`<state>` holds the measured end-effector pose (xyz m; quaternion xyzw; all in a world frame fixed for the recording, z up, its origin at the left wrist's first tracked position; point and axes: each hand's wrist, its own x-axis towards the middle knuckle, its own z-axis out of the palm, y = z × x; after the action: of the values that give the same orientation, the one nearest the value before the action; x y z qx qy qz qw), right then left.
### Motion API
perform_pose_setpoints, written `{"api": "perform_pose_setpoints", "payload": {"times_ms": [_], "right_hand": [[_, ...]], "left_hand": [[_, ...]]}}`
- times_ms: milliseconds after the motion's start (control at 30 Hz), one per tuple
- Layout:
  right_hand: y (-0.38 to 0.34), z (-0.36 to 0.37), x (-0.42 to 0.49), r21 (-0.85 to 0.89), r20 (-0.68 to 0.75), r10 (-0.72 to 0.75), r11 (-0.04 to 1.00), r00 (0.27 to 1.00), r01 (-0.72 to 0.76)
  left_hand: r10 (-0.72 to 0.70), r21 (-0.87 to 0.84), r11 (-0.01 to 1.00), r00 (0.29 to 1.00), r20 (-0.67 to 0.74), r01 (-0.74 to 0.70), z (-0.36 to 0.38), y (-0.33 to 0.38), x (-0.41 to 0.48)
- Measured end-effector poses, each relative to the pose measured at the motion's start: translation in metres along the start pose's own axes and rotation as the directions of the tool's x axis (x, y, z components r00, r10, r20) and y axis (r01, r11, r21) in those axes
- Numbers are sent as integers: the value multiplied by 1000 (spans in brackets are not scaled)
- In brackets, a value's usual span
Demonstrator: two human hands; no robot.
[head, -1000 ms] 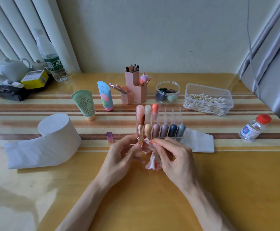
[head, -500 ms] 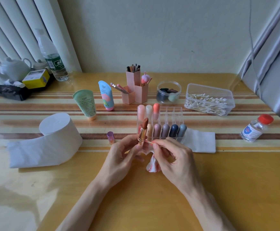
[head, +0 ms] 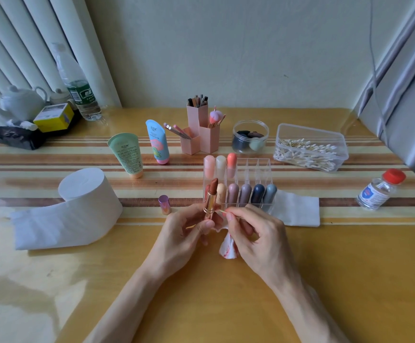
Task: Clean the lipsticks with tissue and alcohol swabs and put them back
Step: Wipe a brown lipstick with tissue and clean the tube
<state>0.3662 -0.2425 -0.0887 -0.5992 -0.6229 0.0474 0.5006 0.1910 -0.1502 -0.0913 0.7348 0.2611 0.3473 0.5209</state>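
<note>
Mid-table (head: pixel 325 268): left hand (head: pixel 184 233) grips gold lipstick (head: pixel 211 198); right hand (head: pixel 258 233), thin swab (head: pixel 224 212).

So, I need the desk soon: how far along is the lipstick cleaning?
Done: the tissue in the right hand shows red smears, so wiping has happened. In hand: the left hand holds the uncapped lipstick; the right pinches a swab at its tube. Left: recapping with the cap standing nearby, then returning it to the organizer. Capped lipsticks: cannot tell.
</note>
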Motion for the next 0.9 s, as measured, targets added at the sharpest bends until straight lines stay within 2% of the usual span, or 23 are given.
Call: {"api": "perform_pose_setpoints", "payload": {"times_ms": [367,900], "right_hand": [[0,0,1,-51,-18,-2,999,1000,1],[-5,-1,2,-65,-9,-14,998,1000,14]], "left_hand": [[-6,-104,995,1000,7,7,2,0,-2],[14,-22,1000,999,50,-13,-3,-3,-1]]}}
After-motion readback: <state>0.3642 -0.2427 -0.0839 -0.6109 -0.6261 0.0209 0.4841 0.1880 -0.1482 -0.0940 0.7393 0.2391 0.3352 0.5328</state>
